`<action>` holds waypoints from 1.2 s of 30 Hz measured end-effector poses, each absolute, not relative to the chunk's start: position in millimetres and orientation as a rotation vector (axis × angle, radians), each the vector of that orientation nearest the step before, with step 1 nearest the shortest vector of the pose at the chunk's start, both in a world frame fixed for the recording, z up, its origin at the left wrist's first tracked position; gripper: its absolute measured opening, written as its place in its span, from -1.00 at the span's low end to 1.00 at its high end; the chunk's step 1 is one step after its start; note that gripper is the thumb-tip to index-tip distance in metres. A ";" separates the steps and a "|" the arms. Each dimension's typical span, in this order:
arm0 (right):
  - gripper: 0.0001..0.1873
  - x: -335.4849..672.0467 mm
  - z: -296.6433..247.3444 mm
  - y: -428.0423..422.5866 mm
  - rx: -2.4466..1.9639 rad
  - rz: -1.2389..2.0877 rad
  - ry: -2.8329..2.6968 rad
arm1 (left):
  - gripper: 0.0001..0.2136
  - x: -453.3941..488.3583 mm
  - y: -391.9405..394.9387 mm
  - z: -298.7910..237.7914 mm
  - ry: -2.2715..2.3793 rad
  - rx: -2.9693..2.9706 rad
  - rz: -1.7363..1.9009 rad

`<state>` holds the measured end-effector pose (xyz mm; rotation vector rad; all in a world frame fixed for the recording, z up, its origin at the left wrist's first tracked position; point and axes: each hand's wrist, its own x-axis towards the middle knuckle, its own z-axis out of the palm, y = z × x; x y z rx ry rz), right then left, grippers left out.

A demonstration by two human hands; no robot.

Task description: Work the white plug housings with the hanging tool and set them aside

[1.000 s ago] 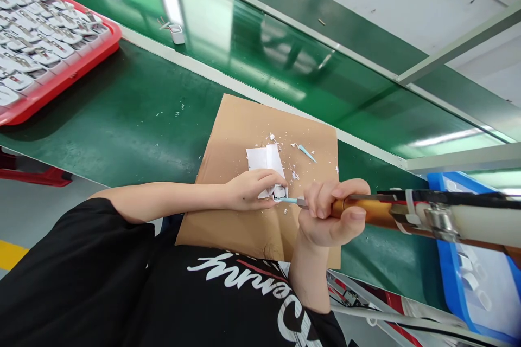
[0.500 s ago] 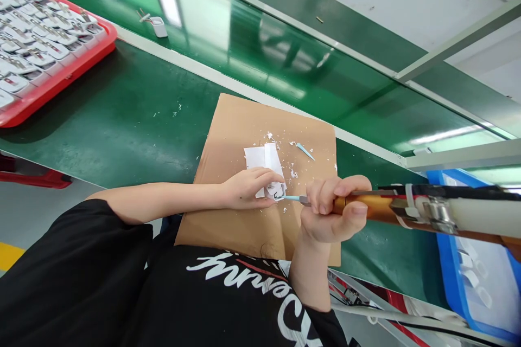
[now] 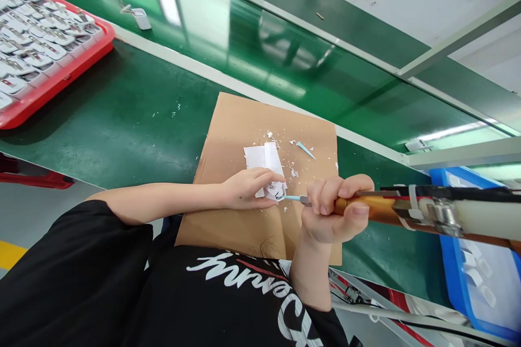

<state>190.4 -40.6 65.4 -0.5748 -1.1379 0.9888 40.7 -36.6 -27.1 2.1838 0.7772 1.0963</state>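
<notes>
My left hand (image 3: 253,188) is closed round a small white plastic housing (image 3: 280,192), fingers above and below it. A folded white sheet or block (image 3: 260,158) lies just behind that hand. In my right fist (image 3: 336,207) is a hand-held power tool with an orange-gold body (image 3: 380,207). Its thin light-blue tip (image 3: 293,198) meets the housing's right-hand rim; how deep it reaches inside cannot be made out. Under both hands lies a brown cardboard sheet (image 3: 232,124), strewn with white shavings (image 3: 293,172). A loose light-blue pointed strip (image 3: 305,149) rests beyond the housing.
At the left, a red tray (image 3: 91,54) holds many white parts with metal pieces. A blue bin (image 3: 451,265) with white pieces stands right, partly behind the tool's hose. Beyond a pale rail runs a shiny green belt (image 3: 244,38), carrying a white part (image 3: 141,18).
On the green belt, the white part has shifted left, and another shows more fully at the right. The tool and both hands have barely moved.
</notes>
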 end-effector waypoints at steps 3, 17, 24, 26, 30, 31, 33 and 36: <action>-0.78 190.3 65.4 -40.6 -0.571 0.997 -1.142 | -0.64 40.6 -36.6 -26.8 0.775 2.185 1.075; -0.81 191.1 61.2 -37.6 -0.566 0.997 -1.129 | -0.67 38.6 -36.9 -27.6 0.844 2.211 0.921; -0.74 191.5 60.3 -39.4 -0.642 0.994 -1.033 | -0.64 36.9 -36.6 -23.7 0.889 2.170 0.856; -0.71 192.8 59.2 -40.0 -0.681 0.982 -1.004 | -0.63 34.8 -26.1 -23.7 0.963 2.077 0.861; -0.67 197.3 57.3 -41.1 -0.711 0.970 -0.988 | -0.68 34.7 27.0 -20.6 1.170 1.898 1.004; -0.65 198.7 56.9 -41.7 -0.717 0.969 -0.986 | -0.71 36.4 45.8 -18.6 1.224 1.857 1.053; -0.64 201.7 55.9 -43.5 -0.730 0.967 -0.980 | -0.75 41.9 86.1 -13.6 1.364 1.776 1.115; -0.62 206.1 53.9 -47.5 -0.757 0.976 -0.974 | -0.72 51.7 143.6 -7.5 1.565 1.691 1.171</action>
